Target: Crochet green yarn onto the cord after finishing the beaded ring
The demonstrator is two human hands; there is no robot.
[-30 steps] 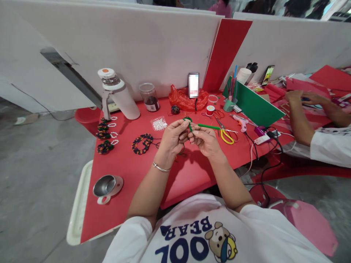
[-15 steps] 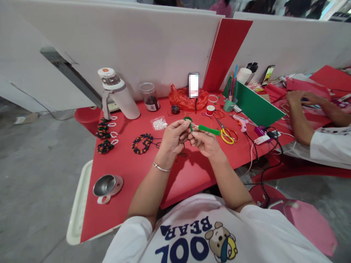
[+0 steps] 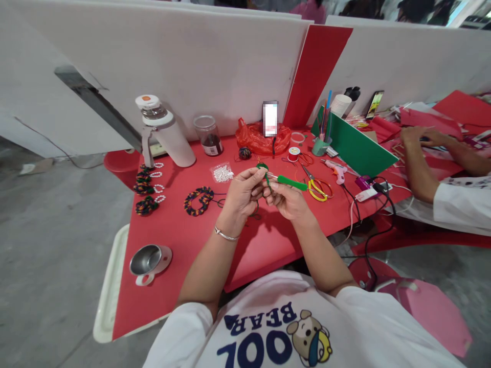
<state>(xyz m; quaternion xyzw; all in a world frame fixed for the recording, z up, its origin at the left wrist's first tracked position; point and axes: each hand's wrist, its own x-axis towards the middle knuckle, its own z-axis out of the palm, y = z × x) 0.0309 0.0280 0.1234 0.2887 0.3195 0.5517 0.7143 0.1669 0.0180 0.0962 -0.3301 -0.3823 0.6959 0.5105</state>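
My left hand point(image 3: 245, 191) pinches a small piece of dark green yarn work point(image 3: 262, 166) between thumb and fingers, above the red table point(image 3: 184, 240). A crochet hook with a green handle point(image 3: 292, 182) has its metal end at that yarn, and its handle points right, over my right hand. My right hand point(image 3: 286, 199) is closed close beside the left, with thumb and fingers together on a green strand. Whether it also grips the hook cannot be made out. A braided multicoloured yarn loop point(image 3: 198, 201) lies left of my hands.
Yellow scissors point(image 3: 316, 190), a pink glue gun point(image 3: 337, 171) and a red thread spool point(image 3: 293, 154) lie to the right. A bag of white beads point(image 3: 222, 173), a jar point(image 3: 208, 135), a bottle point(image 3: 169, 133) and a metal cup point(image 3: 150, 260) stand left. A person's arms point(image 3: 422, 163) rest far right.
My right fingers have shifted slightly at the green strand, which now shows a little more to the right. The left hand and the hook are nearly unmoved.
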